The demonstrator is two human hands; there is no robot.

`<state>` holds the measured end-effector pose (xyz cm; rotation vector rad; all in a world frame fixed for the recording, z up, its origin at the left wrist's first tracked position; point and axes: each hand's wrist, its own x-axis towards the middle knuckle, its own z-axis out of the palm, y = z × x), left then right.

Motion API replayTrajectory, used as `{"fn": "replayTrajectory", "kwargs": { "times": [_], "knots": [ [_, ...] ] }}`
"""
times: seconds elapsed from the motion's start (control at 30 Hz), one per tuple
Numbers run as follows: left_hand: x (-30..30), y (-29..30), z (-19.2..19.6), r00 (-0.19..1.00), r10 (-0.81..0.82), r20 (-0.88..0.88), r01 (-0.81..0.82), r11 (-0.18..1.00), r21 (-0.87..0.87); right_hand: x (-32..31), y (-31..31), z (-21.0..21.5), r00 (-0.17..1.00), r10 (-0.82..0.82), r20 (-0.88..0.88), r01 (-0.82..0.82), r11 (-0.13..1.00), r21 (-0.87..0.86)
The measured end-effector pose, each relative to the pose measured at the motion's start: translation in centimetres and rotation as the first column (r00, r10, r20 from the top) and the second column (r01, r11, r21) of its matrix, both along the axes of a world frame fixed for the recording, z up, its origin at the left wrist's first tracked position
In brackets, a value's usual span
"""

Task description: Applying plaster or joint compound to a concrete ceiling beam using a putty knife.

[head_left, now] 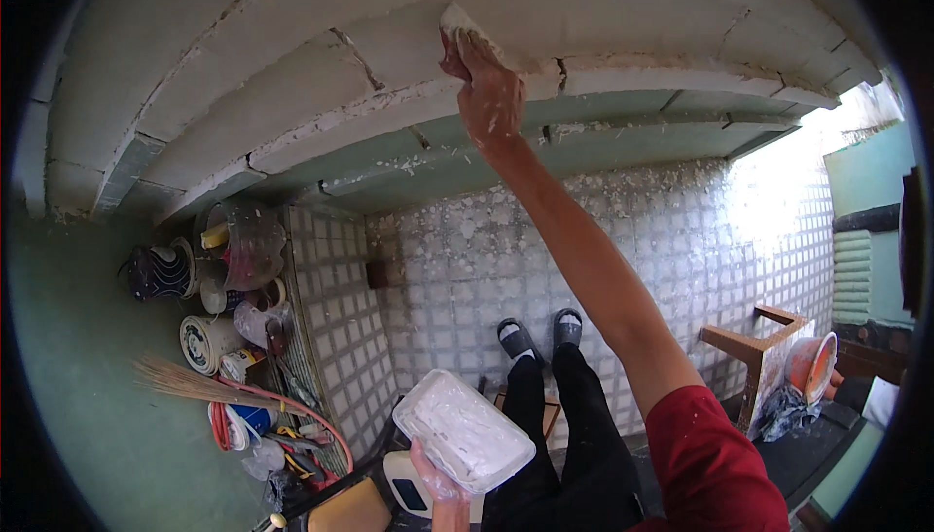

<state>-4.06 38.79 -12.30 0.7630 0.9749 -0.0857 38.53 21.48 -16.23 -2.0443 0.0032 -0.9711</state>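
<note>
the tub (491, 409), white and full of white paste (467, 427), is held low in front of the body by the left hand (436, 483). that hand grips it at the near left edge, thumb up along the side; the fingers beneath are hidden. most of the tub reaches out to the right of this grip, tilted a little. below it are dark trousers (576, 435) and two dark sandals (516, 339) on the checked tile floor (642, 211). a brown stool (754, 352) stands to the right, near an orange bucket (812, 367).

farther off, the right arm is stretched up and forward. the right hand (489, 94), smeared with white, has its fingers closed around a pale flat piece (455, 17), which sticks out beyond the fingertips and lies against the pale wall (603, 17). whether it is a blade or a pad, i cannot tell.
</note>
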Motion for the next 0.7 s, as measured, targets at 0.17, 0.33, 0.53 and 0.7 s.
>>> {"fn": "replayTrajectory", "kwargs": {
  "times": [0.17,0.33,0.53,0.7],
  "knots": [
    [0.2,0.5,0.0,1.000,0.014,-0.016,-0.014,1.000,0.008,-1.3,-2.3,1.6,0.996,0.090,-0.010,-0.089,0.942,-0.323],
    [0.5,0.4,-0.1,0.999,-0.010,-0.054,0.012,0.999,0.042,0.9,-3.7,2.5,0.989,-0.046,0.143,0.114,0.850,-0.514],
    [0.9,0.6,0.3,0.997,-0.031,-0.068,0.035,0.998,0.059,-0.3,-3.8,-3.1,0.995,-0.087,-0.047,0.041,0.794,-0.606],
    [0.8,1.0,0.2,0.996,0.005,-0.089,0.004,0.996,0.094,-2.7,-5.8,-2.4,0.977,0.195,-0.089,-0.197,0.980,-0.018]
  ]
}}
